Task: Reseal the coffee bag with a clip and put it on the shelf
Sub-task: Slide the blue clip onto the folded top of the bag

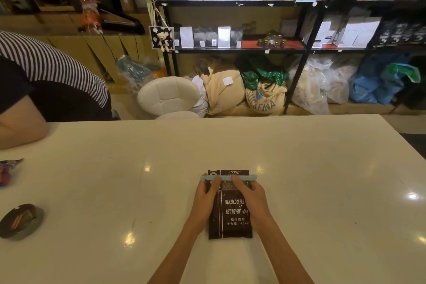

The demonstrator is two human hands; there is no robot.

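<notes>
Slippage is the risk: the coffee bag [230,212] lies flat on the table [299,168], left hand [205,193] and right hand [250,193] both gripping it and pinching the blue clip [244,177] across its top; uneven pressure could leave the clip half-latched.

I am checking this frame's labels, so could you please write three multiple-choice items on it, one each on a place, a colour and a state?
1. Where does the dark brown foil coffee bag lie?
A. on the white glossy table
B. on the black metal shelf
C. on the white padded stool

2. What colour is the long plastic clip across the bag's top?
A. red
B. light blue
C. black

3. What are the left hand and right hand doing?
A. hanging free
B. lifting the bag
C. resting on the bag, thumbs at the clip

Key: 1 A, the bag lies flat on the table; 2 B, the bar looks pale blue; 3 C, both thumbs touch the clip.
</notes>
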